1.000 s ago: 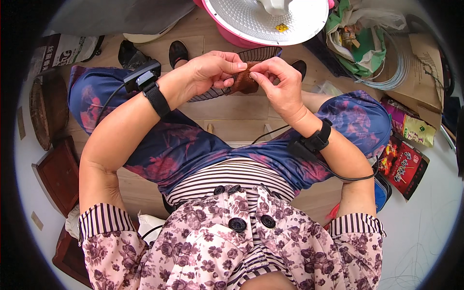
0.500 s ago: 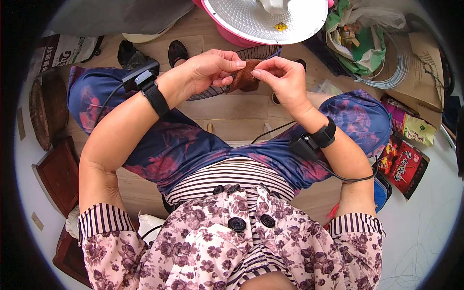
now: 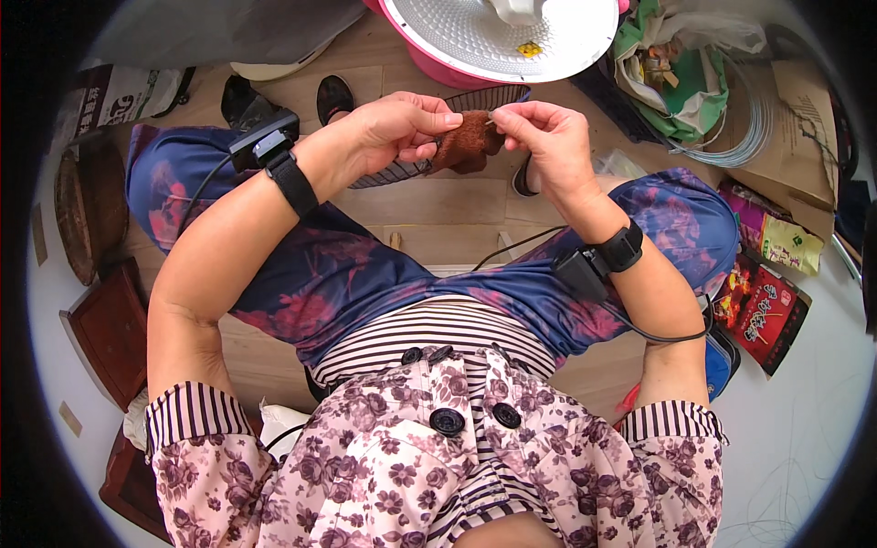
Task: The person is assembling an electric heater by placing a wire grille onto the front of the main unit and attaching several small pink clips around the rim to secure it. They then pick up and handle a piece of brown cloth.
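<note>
In front of me, between my knees, hangs a small brown fuzzy piece of fabric [image 3: 468, 144]. My left hand [image 3: 402, 132] pinches its upper left edge between thumb and fingers. At the fabric's upper right edge, my right hand [image 3: 548, 137] is closed in a pinch. A thin, light sliver shows at its fingertips, too small to name. Partly hidden behind the fabric and my left hand is a dark wire rack [image 3: 498, 96].
A pink tub [image 3: 429, 66] with a white dimpled tray [image 3: 448, 36] stands ahead. To the right are a green bag [image 3: 685, 114], coiled wire [image 3: 744, 137], cardboard [image 3: 804, 119] and a red packet [image 3: 763, 310]. Wooden pieces [image 3: 91, 210] lean at the left.
My right hand has moved slightly right and its fingertips now meet the fabric's upper right edge. More of the brown fabric shows. My left hand has barely moved.
</note>
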Tool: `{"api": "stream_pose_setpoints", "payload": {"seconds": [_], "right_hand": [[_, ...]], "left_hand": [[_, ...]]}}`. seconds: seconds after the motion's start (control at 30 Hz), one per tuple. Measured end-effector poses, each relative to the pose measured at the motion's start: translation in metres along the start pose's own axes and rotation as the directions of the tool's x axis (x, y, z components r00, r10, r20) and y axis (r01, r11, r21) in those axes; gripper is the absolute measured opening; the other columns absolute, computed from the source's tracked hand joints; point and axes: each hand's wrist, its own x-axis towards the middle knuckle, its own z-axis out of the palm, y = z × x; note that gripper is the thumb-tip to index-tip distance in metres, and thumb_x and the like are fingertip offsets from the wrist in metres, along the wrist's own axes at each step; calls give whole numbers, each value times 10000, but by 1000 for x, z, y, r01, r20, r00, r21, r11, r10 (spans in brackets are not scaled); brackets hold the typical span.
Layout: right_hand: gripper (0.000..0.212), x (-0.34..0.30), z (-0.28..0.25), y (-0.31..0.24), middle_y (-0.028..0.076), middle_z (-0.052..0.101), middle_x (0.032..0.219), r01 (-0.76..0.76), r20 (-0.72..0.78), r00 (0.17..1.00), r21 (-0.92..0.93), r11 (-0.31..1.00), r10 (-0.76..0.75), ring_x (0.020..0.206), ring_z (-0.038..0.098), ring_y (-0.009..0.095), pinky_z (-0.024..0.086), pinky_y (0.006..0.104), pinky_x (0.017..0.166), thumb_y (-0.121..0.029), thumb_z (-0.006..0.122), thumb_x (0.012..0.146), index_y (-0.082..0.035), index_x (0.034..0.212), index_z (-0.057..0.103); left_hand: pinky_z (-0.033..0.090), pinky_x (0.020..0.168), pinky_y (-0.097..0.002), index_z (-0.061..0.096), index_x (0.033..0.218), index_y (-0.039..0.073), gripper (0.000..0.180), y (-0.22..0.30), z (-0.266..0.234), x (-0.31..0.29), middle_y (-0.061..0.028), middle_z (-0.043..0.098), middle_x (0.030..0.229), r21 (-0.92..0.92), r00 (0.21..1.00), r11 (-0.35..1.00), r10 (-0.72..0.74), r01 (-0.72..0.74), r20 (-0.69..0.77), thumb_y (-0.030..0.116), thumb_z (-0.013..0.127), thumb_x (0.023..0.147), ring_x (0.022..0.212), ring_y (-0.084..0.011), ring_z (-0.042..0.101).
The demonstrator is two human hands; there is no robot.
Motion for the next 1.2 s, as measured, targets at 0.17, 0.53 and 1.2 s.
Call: {"api": "stream_pose_setpoints", "payload": {"seconds": [0.17, 0.53, 1.2], "right_hand": [[136, -1, 9, 14, 26, 637, 673, 36, 129, 991, -114, 993, -21, 566, 545, 57, 448, 194, 536, -100, 712, 758, 20, 811, 675], [90, 12, -8, -5, 40, 653, 786, 324, 146, 946, -359, 875, -290, 620, 533, 82, 424, 235, 551, -85, 689, 726, -17, 770, 649], [72, -7, 11, -4, 109, 622, 764, 610, 351, 790, -532, 588, -503, 699, 599, 266, 468, 340, 625, 3, 640, 680, -11, 731, 590]], "left_hand": [[364, 414, -147, 563, 758, 82, 144, 0, -2, -1, 31, 536, 672, -37, 999, 999, -26, 28, 46, 162, 646, 844, 491, -45, 462], [244, 367, -173, 542, 784, 74, 160, -4, -3, 3, 19, 539, 660, 42, 999, 999, 5, -7, 50, 189, 623, 862, 446, -38, 413], [245, 381, -181, 570, 755, 77, 152, -2, -4, 1, 19, 545, 605, 155, 994, 988, -2, -15, 110, 173, 655, 836, 455, -31, 439]]}}
